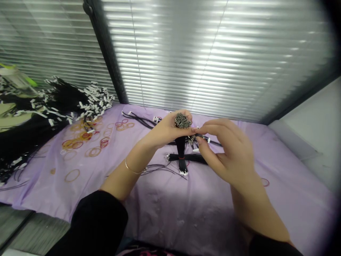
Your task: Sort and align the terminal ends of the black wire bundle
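My left hand (pixel 170 129) is wrapped round a thick bundle of black wires, whose metal-tipped ends (pixel 182 121) face up toward the camera. Beside it, my right hand (pixel 226 151) has thumb and forefinger pinched close to the left thumb, at a few thin dark wires (pixel 203 136) with a small white connector. Below the hands, black wire bundles (pixel 195 157) lie crossed on the purple cloth (pixel 160 220), one of them tied with a red band (pixel 181 158). Exactly what the right fingertips grip is too small to make out.
Loose yellow and red rubber bands (pixel 93 152) are scattered at the left. A large heap of black wires with white connectors (pixel 97 97) covers the far left, near a clear container (pixel 18 81). Window blinds (pixel 170 53) stand behind the table.
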Demonstrator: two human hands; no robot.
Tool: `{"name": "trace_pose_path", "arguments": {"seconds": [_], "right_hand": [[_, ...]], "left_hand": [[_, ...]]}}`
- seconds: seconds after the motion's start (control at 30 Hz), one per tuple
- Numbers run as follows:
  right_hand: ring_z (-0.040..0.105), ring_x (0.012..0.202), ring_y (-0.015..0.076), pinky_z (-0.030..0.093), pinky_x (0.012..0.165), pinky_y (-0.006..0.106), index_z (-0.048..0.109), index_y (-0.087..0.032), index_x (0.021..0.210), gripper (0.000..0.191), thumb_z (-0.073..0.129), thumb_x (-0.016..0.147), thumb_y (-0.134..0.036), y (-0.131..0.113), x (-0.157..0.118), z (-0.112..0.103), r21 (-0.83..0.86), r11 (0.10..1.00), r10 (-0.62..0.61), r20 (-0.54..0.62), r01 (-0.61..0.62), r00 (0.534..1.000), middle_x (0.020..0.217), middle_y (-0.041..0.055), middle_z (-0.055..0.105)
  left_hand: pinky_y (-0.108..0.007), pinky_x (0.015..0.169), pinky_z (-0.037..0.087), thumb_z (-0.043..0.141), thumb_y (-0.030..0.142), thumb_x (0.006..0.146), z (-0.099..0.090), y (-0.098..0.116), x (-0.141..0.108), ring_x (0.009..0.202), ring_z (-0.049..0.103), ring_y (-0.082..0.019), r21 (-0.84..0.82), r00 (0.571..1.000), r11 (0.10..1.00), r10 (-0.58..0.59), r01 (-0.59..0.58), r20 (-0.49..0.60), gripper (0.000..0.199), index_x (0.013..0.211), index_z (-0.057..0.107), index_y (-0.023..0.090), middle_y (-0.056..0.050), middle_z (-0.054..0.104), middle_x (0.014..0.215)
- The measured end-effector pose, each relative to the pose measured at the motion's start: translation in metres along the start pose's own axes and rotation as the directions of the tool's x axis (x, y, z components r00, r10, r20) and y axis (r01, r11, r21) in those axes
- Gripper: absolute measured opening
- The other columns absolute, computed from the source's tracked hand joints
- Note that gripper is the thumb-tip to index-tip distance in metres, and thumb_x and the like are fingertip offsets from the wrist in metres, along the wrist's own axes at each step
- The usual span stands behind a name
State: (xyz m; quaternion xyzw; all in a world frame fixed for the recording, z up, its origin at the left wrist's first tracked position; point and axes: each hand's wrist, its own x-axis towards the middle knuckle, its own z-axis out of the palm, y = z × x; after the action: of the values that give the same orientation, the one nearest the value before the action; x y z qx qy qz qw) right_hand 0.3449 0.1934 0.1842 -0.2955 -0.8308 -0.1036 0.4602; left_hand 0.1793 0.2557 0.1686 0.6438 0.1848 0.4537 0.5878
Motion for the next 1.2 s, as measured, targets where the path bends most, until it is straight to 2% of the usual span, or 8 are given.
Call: {"name": "trace_pose_path", "arguments": {"seconds": [0.2,0.4,1.2], "right_hand": [[0.06,0.079,0.0184,0.049,0.068,0.035,0.058,-0.023,0.1,0.028,0.059,0.078,-0.005,0.0009,-0.001,0.0045,-0.031,0.999,-0.044,-0.096,0.041,0.994,0.088,0.0049,0.063],[0.06,0.081,0.0171,0.051,0.068,0.032,0.06,-0.018,0.101,0.029,0.06,0.077,-0.002,0.0007,-0.0007,0.0069,0.005,0.997,-0.074,-0.093,0.075,0.993,0.089,0.0071,0.062],[0.06,0.079,0.0157,0.053,0.068,0.031,0.058,-0.018,0.102,0.03,0.06,0.077,-0.002,0.003,-0.0016,0.01,-0.026,0.995,-0.103,-0.093,0.101,0.99,0.088,0.0059,0.062]], "left_hand": [[-0.021,0.063,0.037,0.073,0.017,0.067,0.0013,0.0017,-0.0009,0.067,0.046,-0.007,0.042,1.0,0.999,-0.005,0.005,0.013,0.027,0.074,0.046,0.015,0.004,0.047,0.07],[-0.021,0.063,0.037,0.07,0.011,0.067,0.0012,0.0019,-0.0016,0.068,0.046,-0.007,0.038,1.0,0.999,-0.001,0.0,0.014,0.024,0.075,0.047,0.014,0.004,0.048,0.07],[-0.022,0.063,0.036,0.067,0.013,0.068,-0.0001,0.0008,-0.0018,0.068,0.044,-0.008,0.103,0.999,0.995,0.007,-0.011,0.038,0.023,0.078,0.046,0.014,0.003,0.046,0.072]]}}
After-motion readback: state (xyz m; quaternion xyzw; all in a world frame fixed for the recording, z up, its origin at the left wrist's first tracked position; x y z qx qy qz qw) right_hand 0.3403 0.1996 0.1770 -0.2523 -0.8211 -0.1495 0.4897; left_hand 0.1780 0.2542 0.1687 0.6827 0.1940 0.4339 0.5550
